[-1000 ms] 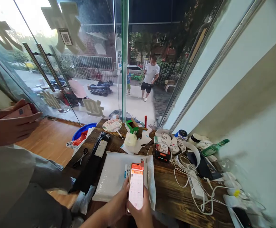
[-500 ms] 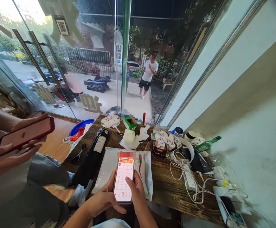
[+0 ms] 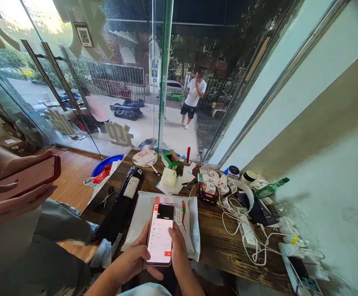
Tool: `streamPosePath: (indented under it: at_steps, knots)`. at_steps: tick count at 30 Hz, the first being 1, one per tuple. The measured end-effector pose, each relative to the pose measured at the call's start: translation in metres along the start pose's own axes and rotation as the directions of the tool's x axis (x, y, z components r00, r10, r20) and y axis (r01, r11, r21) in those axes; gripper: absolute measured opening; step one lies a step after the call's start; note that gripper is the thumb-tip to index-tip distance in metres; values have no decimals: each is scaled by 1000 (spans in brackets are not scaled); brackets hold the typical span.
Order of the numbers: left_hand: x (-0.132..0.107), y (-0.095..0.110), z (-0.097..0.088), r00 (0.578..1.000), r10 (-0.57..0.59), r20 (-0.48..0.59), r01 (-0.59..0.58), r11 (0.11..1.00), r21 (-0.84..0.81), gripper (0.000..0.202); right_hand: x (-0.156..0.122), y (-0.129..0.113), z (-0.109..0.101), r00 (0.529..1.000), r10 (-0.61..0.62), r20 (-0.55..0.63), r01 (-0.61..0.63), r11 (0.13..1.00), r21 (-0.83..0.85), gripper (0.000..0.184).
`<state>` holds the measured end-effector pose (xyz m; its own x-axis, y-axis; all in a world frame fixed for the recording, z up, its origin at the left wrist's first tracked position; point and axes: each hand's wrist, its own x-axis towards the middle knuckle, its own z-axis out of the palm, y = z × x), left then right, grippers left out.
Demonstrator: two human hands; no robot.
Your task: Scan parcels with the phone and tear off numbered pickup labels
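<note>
A smartphone with a lit screen, white with a dark block near its top, is held upright between my two hands. My left hand wraps the phone's left edge, its thumb at the lower left of the screen. Along the right edge, my right hand grips the phone with its thumb by the side of the screen. Beneath the phone on the table lies a white bubble-wrap mailer with a printed label. A long black wrapped parcel lies to its left.
Scissors lie on the wooden table. Label rolls, a green box, white cables and a green bottle stand or lie around. Another person at left holds a phone. Glass doors face a person outside.
The phone's screen has switched from a page of icons to a mostly white page with a dark block. My right thumb has moved from the screen to its right edge. The other person's phone has shifted left.
</note>
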<state>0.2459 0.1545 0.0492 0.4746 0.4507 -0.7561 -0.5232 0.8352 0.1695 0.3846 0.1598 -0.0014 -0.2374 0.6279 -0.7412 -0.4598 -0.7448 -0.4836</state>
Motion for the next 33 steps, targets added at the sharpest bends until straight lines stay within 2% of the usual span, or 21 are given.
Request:
streamPosePath:
  at_steps: [3, 6, 8, 12, 15, 18, 20, 25, 29, 33]
  knots:
    - [-1, 0, 0, 1000, -5, -23, 5, 1000, -2, 110, 0, -5, -2, 998, -4, 64, 6, 999, -37, 52]
    - [-1, 0, 1, 1000, 4, -24, -4, 1000, -21, 111, 2, -3, -5, 996, 11, 93, -11, 1000, -1, 47]
    - [-1, -1, 1, 1000, -1, -22, 0, 1000, -29, 111, 3, 2, -9, 997, -14, 80, 14, 1000, -3, 50]
    - [0, -2, -1, 1000, 0, -24, -1, 999, -52, 110, 5, 7, -12, 989, -65, 129, 72, 996, -47, 54]
    - [0, -1, 0, 1000, 1, -19, -2, 999, -36, 109, 7, 4, -10, 997, -20, 78, 23, 999, -36, 47]
    - [-3, 6, 10, 999, -13, -43, 13, 1000, -8, 108, 8, 0, -5, 993, 70, -95, -67, 997, 39, 54]
    - [-5, 11, 20, 998, -14, -57, 14, 1000, -2, 107, 9, -2, -3, 984, 93, -152, -82, 994, 78, 57]
    - [-8, 18, 33, 998, -13, -62, 13, 1000, -1, 105, 9, -5, 0, 998, 28, -50, -26, 999, 41, 44]
    - [-6, 11, 22, 998, -25, -57, 26, 1000, 12, 108, 10, -9, 3, 999, 31, -10, -32, 999, -12, 46]
    - [-4, 1, 5, 1000, -20, -1, 20, 1000, 12, 111, 8, -13, 8, 999, 45, -4, -45, 999, -16, 46]
